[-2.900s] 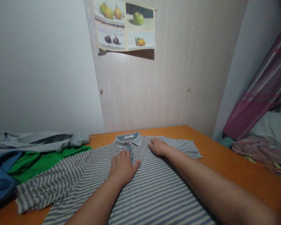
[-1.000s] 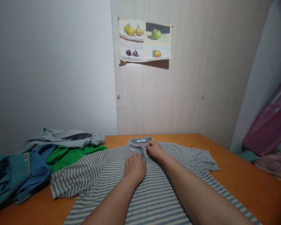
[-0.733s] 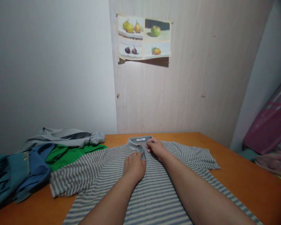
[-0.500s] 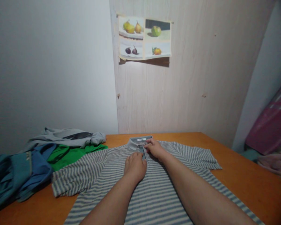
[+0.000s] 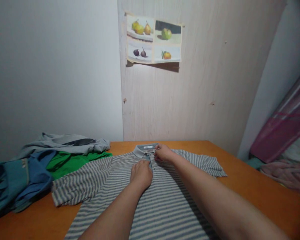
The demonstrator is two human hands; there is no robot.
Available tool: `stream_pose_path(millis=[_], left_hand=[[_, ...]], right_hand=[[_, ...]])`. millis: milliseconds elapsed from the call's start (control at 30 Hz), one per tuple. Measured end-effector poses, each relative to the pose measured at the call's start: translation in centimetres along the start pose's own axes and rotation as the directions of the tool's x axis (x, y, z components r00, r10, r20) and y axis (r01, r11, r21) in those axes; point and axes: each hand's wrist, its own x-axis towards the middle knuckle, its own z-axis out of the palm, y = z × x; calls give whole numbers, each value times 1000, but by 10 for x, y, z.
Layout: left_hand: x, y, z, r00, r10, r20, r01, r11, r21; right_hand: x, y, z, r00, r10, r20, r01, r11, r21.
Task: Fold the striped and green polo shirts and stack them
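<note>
A grey-and-white striped polo shirt (image 5: 120,186) lies spread front up, its grey collar (image 5: 139,151) at the far end and a pale label (image 5: 148,147) inside the neck. My right hand (image 5: 163,153) is closed, pinching the right side of the collar. Just below the neck, my left hand (image 5: 141,174) rests on the chest with its fingers curled at the edge of the button placket (image 5: 150,162). The fingertips of both hands are partly hidden. Both short sleeves lie out to the sides, and my right forearm crosses over the shirt's right half.
On the left of the orange table (image 5: 242,186) lie a grey garment (image 5: 65,141), a green garment (image 5: 67,163) and blue-teal clothes (image 5: 17,186). A wall with a fruit picture (image 5: 153,40) stands behind. Pink fabric (image 5: 285,171) is beyond the right edge.
My right hand has moved slightly up and outward along the collar, its fingers now closed on the edge. The left hand stays by the placket. The view has turned slightly right.
</note>
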Motion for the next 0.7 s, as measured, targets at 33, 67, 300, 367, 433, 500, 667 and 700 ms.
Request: stream_pose_path(millis=[33,67,300,367,433,500,667,700], left_hand=[[0,0,0,1000,0,1,0,1000,2],[0,0,1,1000,2,3,-2,1000,4],[1,-2,2,1000,0,-4,0,999,-48],[3,-3,3,1000,-3,-1,3,998,-67],[7,-6,4,1000,-9,3,9,996,-87],[11,-10,3,1000,-15,7,16,994,-111],[19,-20,-3,999,-27,-24,23,988,-155],[19,-21,-4,999,-27,-31,22,987,-158]], right_hand=[[-4,-4,-4,1000,4,14,-4,1000,-24],[-8,-6,-8,999,11,33,-10,999,-47],[-55,2,-1,986,55,159,-28,985,-170],[-65,10,3,990,21,142,7,982,-188],[-70,17,5,994,-43,105,64,976,-208],[-73,21,6,991,-109,82,126,964,-233],[-71,23,5,978,-191,78,206,933,-296],[-70,23,5,978,-196,75,210,930,-303]])
